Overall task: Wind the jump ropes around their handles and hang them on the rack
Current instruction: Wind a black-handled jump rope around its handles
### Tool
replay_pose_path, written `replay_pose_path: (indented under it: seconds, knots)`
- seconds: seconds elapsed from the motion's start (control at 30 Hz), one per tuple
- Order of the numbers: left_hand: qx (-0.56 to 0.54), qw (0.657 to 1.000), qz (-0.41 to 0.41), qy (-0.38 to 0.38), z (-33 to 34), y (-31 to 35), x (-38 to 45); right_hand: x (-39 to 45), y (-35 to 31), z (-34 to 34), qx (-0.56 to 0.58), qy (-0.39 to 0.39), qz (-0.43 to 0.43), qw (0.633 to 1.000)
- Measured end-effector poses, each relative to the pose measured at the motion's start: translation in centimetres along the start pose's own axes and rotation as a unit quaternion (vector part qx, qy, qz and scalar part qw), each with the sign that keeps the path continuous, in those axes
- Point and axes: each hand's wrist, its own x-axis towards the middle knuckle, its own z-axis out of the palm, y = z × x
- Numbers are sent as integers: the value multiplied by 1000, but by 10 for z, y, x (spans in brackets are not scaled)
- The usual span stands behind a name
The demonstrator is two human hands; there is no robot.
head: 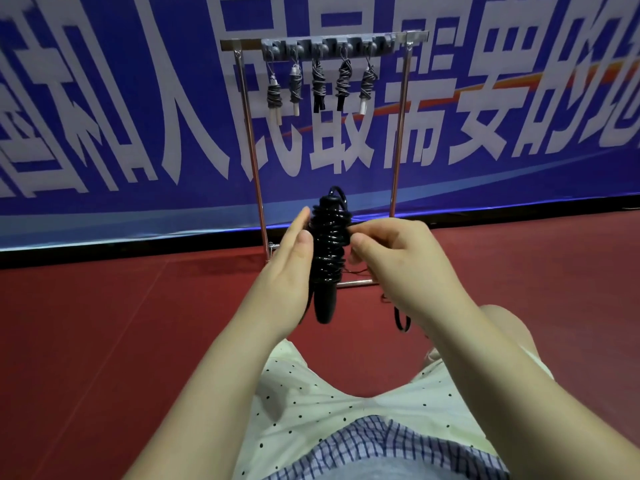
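A metal rack (325,46) is seen standing on the red floor (104,323) against a blue banner (138,133), and five wound jump ropes (318,86) are hung in a row from the grey hook strip at its top — three with pale handles, two with black. A sixth, black jump rope (327,251) is held upright in front of the rack's base, its cord coiled thickly round the paired handles. The left hand (287,271) is laid flat against the bundle's left side, fingers straight; the right hand (398,261) is curled, and the cord is pinched at the bundle's right side. A loose black loop (401,320) is seen hanging below the right wrist — its far end is hidden behind the arm. The rack's lower feet are partly covered by both hands.
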Motion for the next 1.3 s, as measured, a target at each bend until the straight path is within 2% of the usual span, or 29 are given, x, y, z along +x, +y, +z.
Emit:
replay_pose_path:
  seconds: [0.1,0.2,0.3,0.47,0.67,0.83,1.0,1.17,1.3]
  knots:
    - [-37,999,1,-12,-3,6,0,1,2,-1,6,-19,-4,1000]
    - [-65,998,-2,-21,-4,9,1,-1,11,-2,25,-84,28,996]
    - [-107,993,-25,-28,-9,4,5,-1,23,0,-20,-143,36,989]
    - [-69,993,-18,-93,-6,-1,6,0,22,-2,-18,-161,44,986]
    - [-24,1000,-9,-15,0,-7,3,1,18,-9,-98,-204,61,972]
    - [-17,999,-33,5,4,-9,1,2,16,-10,-158,-185,68,967]
    - [-173,980,-97,-22,1,-11,5,-2,15,-20,-189,-173,68,964]
    - [-249,962,-112,-28,-2,-14,6,-1,12,-31,-201,-134,53,969]
    - [-287,948,-138,-25,-4,-20,11,-2,10,-36,-62,-72,36,995]
